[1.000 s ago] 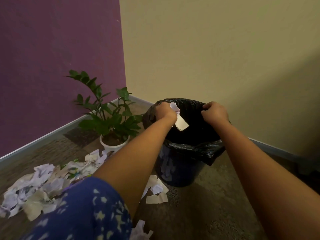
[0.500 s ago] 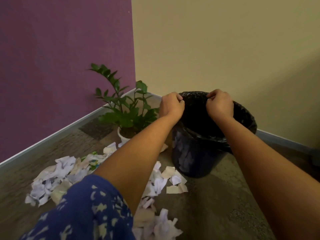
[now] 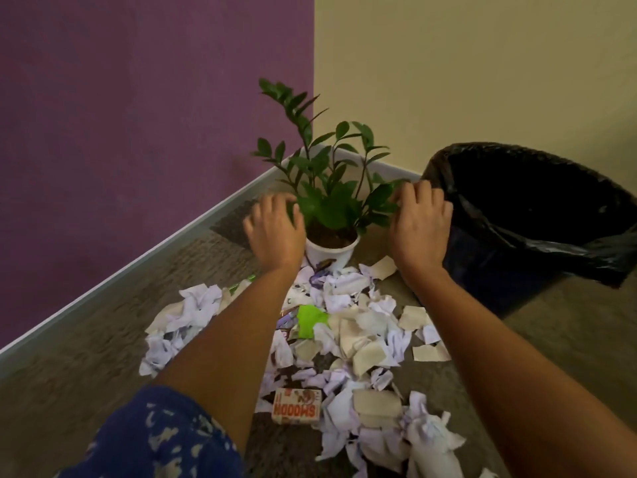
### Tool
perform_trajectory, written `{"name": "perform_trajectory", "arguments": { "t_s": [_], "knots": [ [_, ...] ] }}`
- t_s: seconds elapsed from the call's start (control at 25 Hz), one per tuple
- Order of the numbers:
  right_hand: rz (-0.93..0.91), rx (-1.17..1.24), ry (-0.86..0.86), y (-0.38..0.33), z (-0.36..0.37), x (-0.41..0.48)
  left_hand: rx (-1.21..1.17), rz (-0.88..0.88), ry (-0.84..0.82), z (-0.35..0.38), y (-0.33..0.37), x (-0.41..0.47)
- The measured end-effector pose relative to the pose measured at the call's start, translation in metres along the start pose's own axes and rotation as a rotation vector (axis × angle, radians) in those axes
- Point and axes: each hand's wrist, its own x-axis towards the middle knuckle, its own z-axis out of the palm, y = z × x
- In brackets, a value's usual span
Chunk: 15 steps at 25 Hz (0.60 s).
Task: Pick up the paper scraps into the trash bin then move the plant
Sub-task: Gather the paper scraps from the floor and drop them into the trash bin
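The scrap-clearing step is judged to be in hand, with much of it left: a thick litter of paper scraps point(image 3: 348, 343) is spread over the carpet point(image 3: 86, 339) in front of the plant point(image 3: 327, 188), which is set in the corner where the purple and cream walls meet. The left hand point(image 3: 272, 232) and right hand point(image 3: 418, 225) are held empty, fingers loosely spread, on either side of the white pot point(image 3: 329, 251). The trash bin point(image 3: 537, 215) is placed just right of the right hand. The scraps are seen to be torn and crumpled, white, beige and one bright green, with a small printed box point(image 3: 297, 407) among them. A gathering scoop from both sides is called for next. Glossy leaves and a wrinkled black liner are noted.
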Motion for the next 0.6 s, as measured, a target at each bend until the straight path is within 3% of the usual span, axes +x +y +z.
{"name": "perform_trajectory", "arguments": {
  "t_s": [0.32,0.44,0.6],
  "knots": [
    [0.184,0.001,-0.537,-0.005,0.102,-0.066,-0.143,-0.219,0.058,0.039,-0.079,-0.014],
    [0.273,0.044,-0.695,0.002,0.134,-0.073,-0.065,-0.231,-0.084,0.067,-0.096,-0.021],
    [0.352,0.073,-0.785,0.010,0.168,-0.060,0.083,-0.197,-0.367,0.108,-0.103,-0.021]
  ]
}}
